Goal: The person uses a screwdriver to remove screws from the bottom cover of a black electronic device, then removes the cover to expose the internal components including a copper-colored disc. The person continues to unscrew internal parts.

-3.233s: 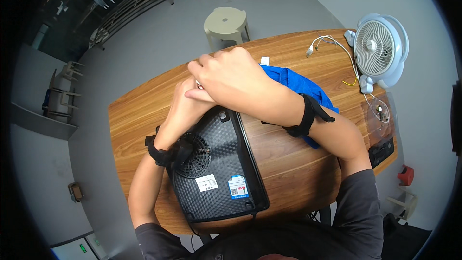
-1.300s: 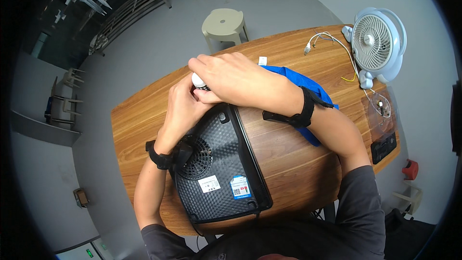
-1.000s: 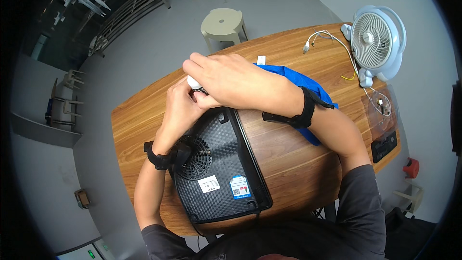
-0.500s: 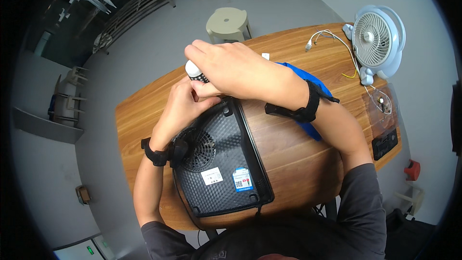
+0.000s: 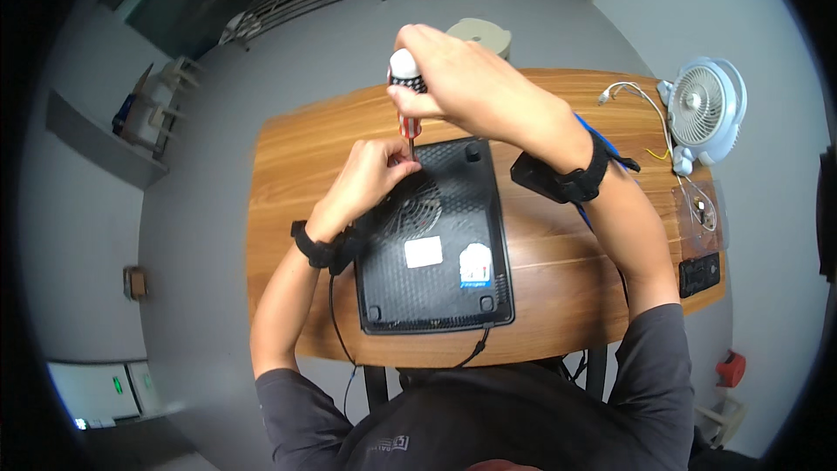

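Observation:
My right hand point(image 5: 458, 78) is closed round the handle of a screwdriver point(image 5: 404, 65) with a white end, a dark starred band and red-and-white stripes. Its thin metal shaft points down, nearly upright, toward the far edge of a black laptop cooling pad point(image 5: 453, 201). At the shaft's lower end, my left hand point(image 5: 370, 173) is pinched with thumb and fingers together; what lies between them is too small to make out. The pad rests underside up, showing a round fan grille point(image 5: 420, 212), rubber feet and two stickers.
A wooden table point(image 5: 558, 288) carries the pad. On its right are a white fan point(image 5: 700, 109), a white cable point(image 5: 641, 89), a clear plastic bag point(image 5: 708, 218) and a black flat device point(image 5: 699, 275). Something blue lies partly under my right forearm. A black cable point(image 5: 475, 349) runs off the pad's near edge.
My right hand has lifted away from my left, so the screwdriver's striped part and shaft now show. The left hand stays at the pad's far edge. The whole view has shifted.

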`<state>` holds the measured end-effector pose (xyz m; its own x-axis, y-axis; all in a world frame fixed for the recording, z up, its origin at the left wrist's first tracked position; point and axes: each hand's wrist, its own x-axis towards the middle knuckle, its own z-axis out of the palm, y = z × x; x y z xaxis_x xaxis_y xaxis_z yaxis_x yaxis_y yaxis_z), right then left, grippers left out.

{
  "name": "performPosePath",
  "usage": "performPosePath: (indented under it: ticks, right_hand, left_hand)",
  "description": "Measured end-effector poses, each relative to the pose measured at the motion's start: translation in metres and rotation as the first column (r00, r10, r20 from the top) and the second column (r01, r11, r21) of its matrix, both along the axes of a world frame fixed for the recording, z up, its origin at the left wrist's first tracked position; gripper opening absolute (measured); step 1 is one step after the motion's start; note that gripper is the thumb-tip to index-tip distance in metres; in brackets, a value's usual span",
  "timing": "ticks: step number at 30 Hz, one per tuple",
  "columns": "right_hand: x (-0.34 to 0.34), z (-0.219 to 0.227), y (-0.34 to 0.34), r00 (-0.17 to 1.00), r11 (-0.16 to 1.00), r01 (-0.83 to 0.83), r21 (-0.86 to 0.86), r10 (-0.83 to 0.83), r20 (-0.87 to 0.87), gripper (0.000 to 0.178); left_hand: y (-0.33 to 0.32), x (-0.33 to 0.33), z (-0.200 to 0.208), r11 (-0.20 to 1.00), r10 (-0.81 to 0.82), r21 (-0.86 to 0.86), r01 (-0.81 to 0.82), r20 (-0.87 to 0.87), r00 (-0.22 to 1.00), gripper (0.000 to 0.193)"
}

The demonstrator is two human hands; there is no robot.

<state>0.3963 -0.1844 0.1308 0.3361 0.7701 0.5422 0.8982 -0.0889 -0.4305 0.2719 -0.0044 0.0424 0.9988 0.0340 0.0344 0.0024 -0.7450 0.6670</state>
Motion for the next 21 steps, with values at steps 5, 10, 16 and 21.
performPosePath:
  ticks: [5,10,16,21]
  right_hand:
    - [-0.033,0.0,0.033,0.998,0.999,-0.027,-0.025,0.025,-0.063,0.039]
    - [-0.054,0.009,0.072,0.998,0.982,-0.067,0.174,0.066,0.01,0.039]
    - [-0.076,0.017,0.091,0.99,0.98,-0.128,0.154,0.117,0.075,0.031]
    - [-0.085,0.002,0.089,0.997,0.996,-0.077,0.041,0.077,-0.001,0.037]
  left_hand:
    - [0.031,-0.054,0.007,0.979,0.165,-0.103,-0.177,-0.122,0.979,0.015]
    - [0.071,-0.121,-0.006,0.972,0.158,0.182,-0.15,-0.035,0.987,0.015]
    - [0.129,-0.209,-0.02,0.942,0.287,0.225,-0.249,-0.155,0.945,0.013]
    - [0.153,-0.255,-0.064,0.945,0.29,0.24,-0.223,-0.297,0.91,0.007]
